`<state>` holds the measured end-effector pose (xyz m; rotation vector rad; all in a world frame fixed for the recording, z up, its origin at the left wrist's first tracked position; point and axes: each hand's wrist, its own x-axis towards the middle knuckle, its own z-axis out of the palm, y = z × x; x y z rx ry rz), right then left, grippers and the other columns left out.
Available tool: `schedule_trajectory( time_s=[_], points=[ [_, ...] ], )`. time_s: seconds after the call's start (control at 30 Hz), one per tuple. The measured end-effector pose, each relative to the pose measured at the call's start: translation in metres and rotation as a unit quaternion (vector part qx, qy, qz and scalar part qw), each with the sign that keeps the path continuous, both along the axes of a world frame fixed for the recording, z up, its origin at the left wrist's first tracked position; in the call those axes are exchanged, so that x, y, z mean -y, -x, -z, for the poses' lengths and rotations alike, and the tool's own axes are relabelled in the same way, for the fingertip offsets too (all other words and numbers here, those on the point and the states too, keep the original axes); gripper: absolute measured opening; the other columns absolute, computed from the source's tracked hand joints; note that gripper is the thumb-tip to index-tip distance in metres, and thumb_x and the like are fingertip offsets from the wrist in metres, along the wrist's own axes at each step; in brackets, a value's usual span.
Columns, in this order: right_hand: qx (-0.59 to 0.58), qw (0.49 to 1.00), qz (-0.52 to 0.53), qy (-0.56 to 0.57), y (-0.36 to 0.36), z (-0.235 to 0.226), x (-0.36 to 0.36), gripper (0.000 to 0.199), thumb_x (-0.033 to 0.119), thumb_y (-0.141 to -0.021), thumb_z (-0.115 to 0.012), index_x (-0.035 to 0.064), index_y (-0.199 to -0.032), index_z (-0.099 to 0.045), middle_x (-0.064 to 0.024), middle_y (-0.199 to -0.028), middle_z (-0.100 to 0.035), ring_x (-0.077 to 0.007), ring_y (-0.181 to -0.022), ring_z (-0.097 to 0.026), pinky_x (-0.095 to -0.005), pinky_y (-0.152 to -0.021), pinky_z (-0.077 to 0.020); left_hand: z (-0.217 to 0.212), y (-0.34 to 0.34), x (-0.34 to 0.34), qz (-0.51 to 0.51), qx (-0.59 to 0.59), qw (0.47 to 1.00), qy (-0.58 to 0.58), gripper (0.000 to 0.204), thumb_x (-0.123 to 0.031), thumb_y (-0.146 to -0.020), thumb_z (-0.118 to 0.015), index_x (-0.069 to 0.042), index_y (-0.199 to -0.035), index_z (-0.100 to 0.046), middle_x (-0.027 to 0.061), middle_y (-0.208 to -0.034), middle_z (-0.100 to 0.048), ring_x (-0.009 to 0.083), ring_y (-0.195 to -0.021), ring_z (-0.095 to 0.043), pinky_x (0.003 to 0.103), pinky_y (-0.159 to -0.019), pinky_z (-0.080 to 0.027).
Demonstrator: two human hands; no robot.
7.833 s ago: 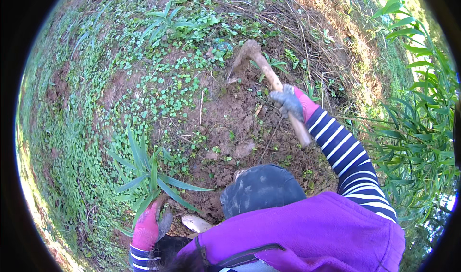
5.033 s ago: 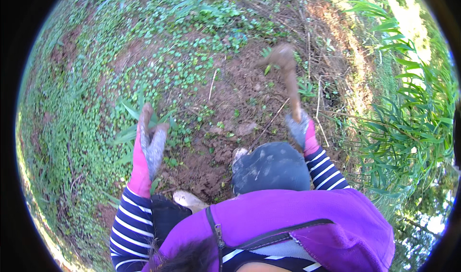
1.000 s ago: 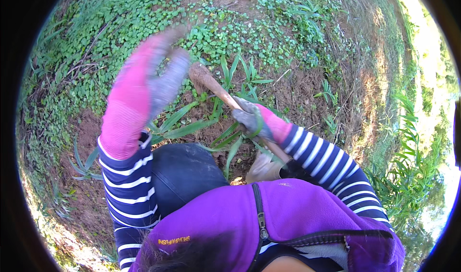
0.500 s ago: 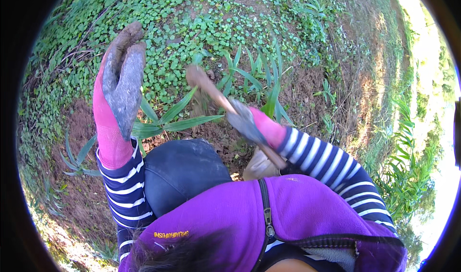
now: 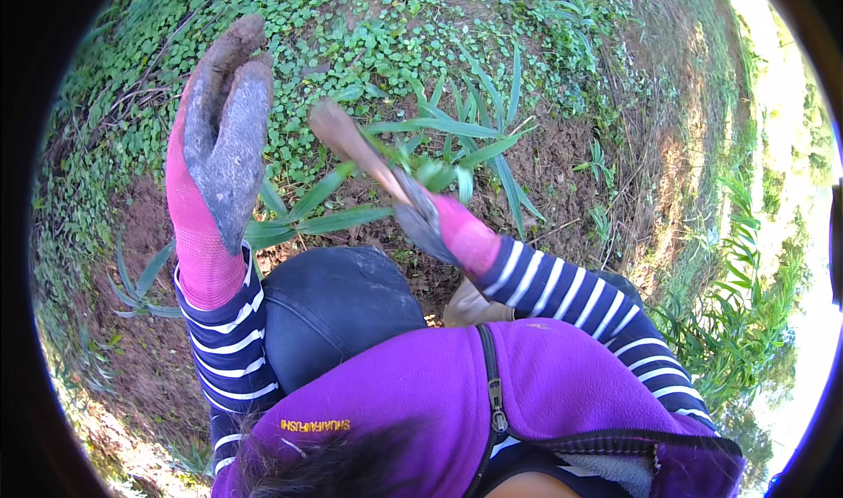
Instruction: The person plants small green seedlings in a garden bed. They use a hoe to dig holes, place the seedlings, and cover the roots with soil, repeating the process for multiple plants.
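At the upper left of the frame, the left hand [image 5: 226,138] is raised with its fingers extended upward, a narrow gap beside the thumb; it grasps nothing that I can see. Its pink and grey glove [image 5: 230,169] is muddy at the fingers, so probably it is worn as protection from dirt. Near the centre, the right hand [image 5: 421,221] grasps a hoe [image 5: 376,166] by its wooden handle, which slants with the thick end toward the upper left. This end is blurred, and I cannot make out the blade. The hold is close to that end, perhaps because a short grip gives one hand better control. Narrow green leaves [image 5: 492,153] spread just beside this hand, at the upper centre; whether some are caught together with the handle, I cannot tell. At the lower centre, a bent knee [image 5: 342,300] suggests a low posture, which brings both hands near the soil [image 5: 564,160].
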<state>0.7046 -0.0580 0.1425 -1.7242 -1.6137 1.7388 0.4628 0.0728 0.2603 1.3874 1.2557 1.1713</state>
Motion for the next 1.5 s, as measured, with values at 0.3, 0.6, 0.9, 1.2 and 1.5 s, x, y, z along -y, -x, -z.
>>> schedule_trajectory(
  time_s=[0.3,0.6,0.9,1.2,1.5],
  points=[
    [0.075,0.984,-0.136,-0.083,-0.026,-0.064,0.044,0.066,0.027,-0.092,-0.061,0.0166,-0.150,-0.032,-0.0214,-0.088,-0.064,-0.0380,-0.077,-0.066,-0.0455,-0.068,-0.0527,0.001,0.009,0.005,-0.007,0.032,0.999,-0.001,0.043,-0.017,-0.104,-0.048,0.004,-0.141,-0.046,0.0159,-0.140,-0.052,0.0258,-0.125,-0.054,0.037,-0.108,-0.041],
    [0.285,0.895,-0.343,0.022,-0.065,-0.089,0.026,0.067,0.021,-0.092,-0.059,0.0167,-0.152,-0.028,-0.0197,-0.093,-0.066,-0.0362,-0.080,-0.067,-0.0463,-0.068,-0.0528,0.012,0.003,0.001,-0.005,0.082,0.997,0.000,0.041,-0.012,-0.100,-0.056,0.003,-0.138,-0.051,0.0133,-0.132,-0.059,0.0184,-0.119,-0.057,0.029,-0.104,-0.043],
    [0.241,0.909,-0.338,-0.032,-0.055,-0.081,0.036,0.070,0.024,-0.088,-0.062,0.0203,-0.150,-0.030,-0.0159,-0.097,-0.065,-0.0349,-0.080,-0.066,-0.0471,-0.068,-0.0524,0.071,0.009,-0.012,0.089,0.032,0.993,0.065,0.034,-0.010,-0.100,-0.056,0.003,-0.132,-0.055,0.0117,-0.128,-0.061,0.0174,-0.115,-0.059,0.029,-0.099,-0.046],
    [0.276,0.851,-0.445,-0.039,-0.131,-0.109,0.049,0.049,0.027,-0.087,-0.061,0.0187,-0.134,-0.049,-0.0125,-0.085,-0.061,-0.0324,-0.077,-0.066,-0.0435,-0.063,-0.0516,0.115,-0.008,-0.005,0.436,-0.369,0.820,0.041,0.030,-0.020,-0.093,-0.053,-0.003,-0.114,-0.067,0.0182,-0.103,-0.069,0.0327,-0.096,-0.067,0.039,-0.085,-0.053],
    [0.254,0.829,-0.495,-0.048,-0.167,-0.148,0.075,0.055,0.024,-0.081,-0.059,0.0175,-0.134,-0.051,-0.0114,-0.094,-0.060,-0.0309,-0.082,-0.065,-0.0412,-0.067,-0.0536,0.173,-0.077,-0.003,0.671,-0.410,0.585,0.198,0.024,-0.021,-0.090,-0.057,-0.004,-0.105,-0.064,0.0175,-0.096,-0.069,0.0331,-0.086,-0.067,0.045,-0.077,-0.052]
  ],
)
